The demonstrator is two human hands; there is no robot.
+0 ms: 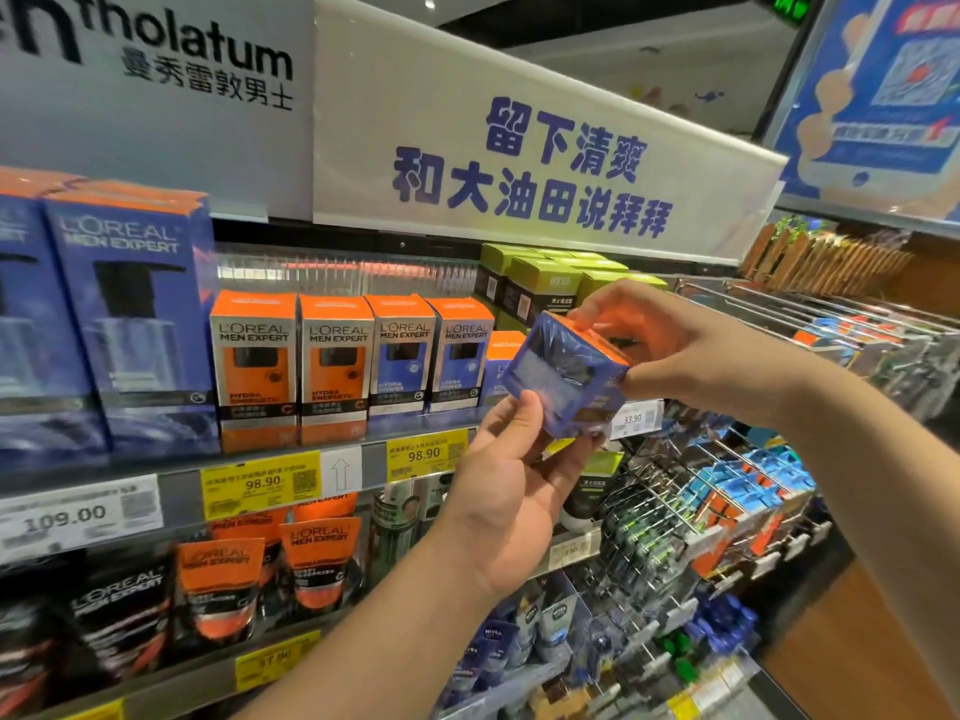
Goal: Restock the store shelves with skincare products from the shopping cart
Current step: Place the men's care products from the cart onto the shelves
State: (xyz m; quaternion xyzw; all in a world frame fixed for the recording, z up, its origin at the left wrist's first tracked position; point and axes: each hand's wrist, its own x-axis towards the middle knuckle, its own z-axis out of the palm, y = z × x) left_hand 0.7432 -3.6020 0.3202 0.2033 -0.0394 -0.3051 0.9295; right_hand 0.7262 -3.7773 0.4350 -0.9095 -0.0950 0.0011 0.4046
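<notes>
Blue and orange carton [563, 374], tilted w/ one corner toward the camera, is held in mid-air in front of the upper shelf [291, 452], just right of the row of boxes standing there. Left hand [506, 491] comes up from below, palm toward the camera, thumb on the carton's lower left edge, fingers curled behind it. Right hand [660, 340] reaches in from the right and pinches the carton's top and right corner betw. thumb and fingertips. So both hands grip the same carton.

On the shelf behind: two orange L'Oreal Men Expert boxes [293, 366], then two blue-fronted ones [434, 356] w/ orange tops, upright, side by side. One more blue box sits partly hidden behind the carton. Large blue boxes [130, 314] at far left. Green boxes [540, 280] further back, right. Yellow price tags [260, 483] read 98.90 along the shelf edge. Lower shelf carries orange and black tubes [218, 584]. Wire hook racks [727, 506] w/ small packs hang to the right.
</notes>
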